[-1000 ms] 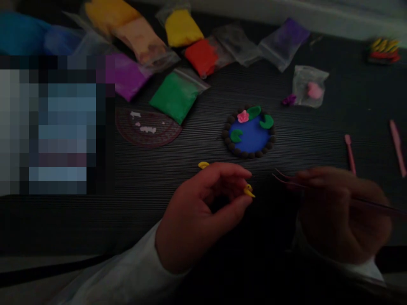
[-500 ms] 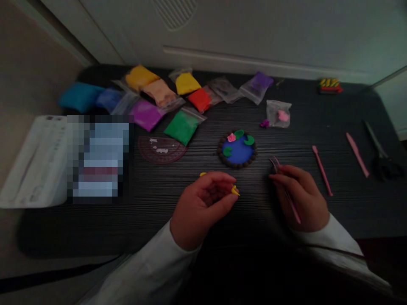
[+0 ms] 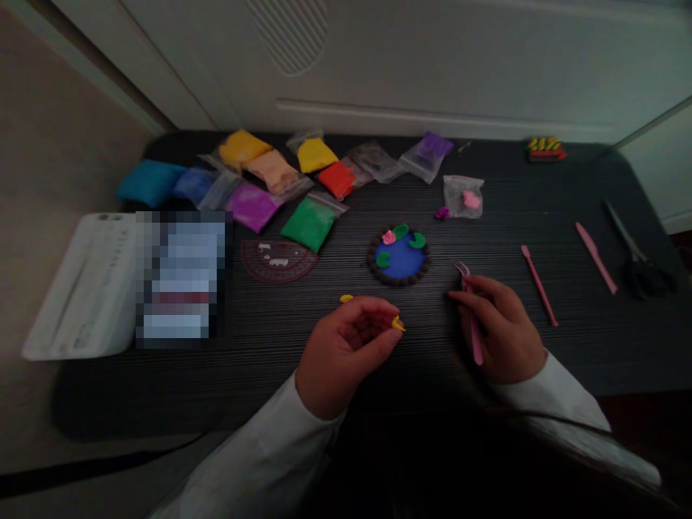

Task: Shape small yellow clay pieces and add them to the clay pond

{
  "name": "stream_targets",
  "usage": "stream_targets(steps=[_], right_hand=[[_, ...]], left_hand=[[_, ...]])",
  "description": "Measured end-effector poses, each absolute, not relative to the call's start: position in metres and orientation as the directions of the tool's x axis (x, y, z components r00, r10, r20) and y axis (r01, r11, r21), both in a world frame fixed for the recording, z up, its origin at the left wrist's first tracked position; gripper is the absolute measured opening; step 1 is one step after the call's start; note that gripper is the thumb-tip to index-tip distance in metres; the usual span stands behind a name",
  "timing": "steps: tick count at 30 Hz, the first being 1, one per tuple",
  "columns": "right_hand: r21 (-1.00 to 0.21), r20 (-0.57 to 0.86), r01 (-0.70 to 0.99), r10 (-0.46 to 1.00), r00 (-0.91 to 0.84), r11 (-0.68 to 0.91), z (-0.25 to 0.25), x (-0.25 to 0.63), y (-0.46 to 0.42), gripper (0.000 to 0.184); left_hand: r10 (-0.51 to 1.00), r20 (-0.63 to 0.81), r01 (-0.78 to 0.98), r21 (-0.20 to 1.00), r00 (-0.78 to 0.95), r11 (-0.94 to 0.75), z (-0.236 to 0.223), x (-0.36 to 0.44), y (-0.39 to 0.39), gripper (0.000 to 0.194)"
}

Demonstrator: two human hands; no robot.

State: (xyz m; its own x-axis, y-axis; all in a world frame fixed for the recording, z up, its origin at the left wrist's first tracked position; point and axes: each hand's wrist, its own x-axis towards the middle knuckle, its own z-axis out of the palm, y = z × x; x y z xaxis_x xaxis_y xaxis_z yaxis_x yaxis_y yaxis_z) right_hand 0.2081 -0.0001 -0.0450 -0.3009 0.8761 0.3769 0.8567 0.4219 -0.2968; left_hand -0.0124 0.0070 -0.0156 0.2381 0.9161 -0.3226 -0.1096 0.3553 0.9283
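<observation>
Between thumb and fingertips, my left hand point(image 3: 346, 353) pinches a small yellow clay piece point(image 3: 398, 324). Another bit of yellow clay point(image 3: 347, 298) lies on the table just behind that hand. My right hand point(image 3: 502, 328) is closed around pink tweezers point(image 3: 474, 333), whose two curved tips point away from me and stand apart. Beyond both hands sits a clay pond point(image 3: 400, 265) with a blue middle and a rim of dark brown balls. Green lily pads point(image 3: 417, 241) and a pink flower point(image 3: 388, 236) rest on it.
Bags of coloured clay, among them a green one point(image 3: 311, 222), lie at the back left. A protractor point(image 3: 280, 261) with white scraps is near a blurred-out rectangle point(image 3: 181, 277) and a white packet point(image 3: 86, 285). Pink tools point(image 3: 540, 287) and scissors point(image 3: 643, 267) lie right.
The tweezers have turned more upright in my right hand. My left hand keeps its pinch on the yellow clay piece. The whole view has shifted slightly.
</observation>
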Motion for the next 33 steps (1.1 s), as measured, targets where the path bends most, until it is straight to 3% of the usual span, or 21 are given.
stream_targets(steps=[20,27,33], right_hand=[[-0.26,0.368,0.876,0.881,-0.298,0.405,-0.042,0.206,0.003,0.036],[-0.382,0.464,0.739,0.807,-0.366,0.555,-0.008,0.182,-0.013,0.029],[-0.419,0.479,0.707,0.801,-0.36,0.569,-0.004,0.16,-0.007,0.023]], left_hand=[[0.939,-0.264,-0.076,0.955,0.22,0.286,-0.016,-0.012,0.006,0.026],[0.918,-0.322,-0.103,0.93,0.229,0.352,-0.013,-0.011,0.007,0.026],[0.914,-0.289,-0.142,0.93,0.287,0.338,-0.014,-0.013,0.008,0.027]])
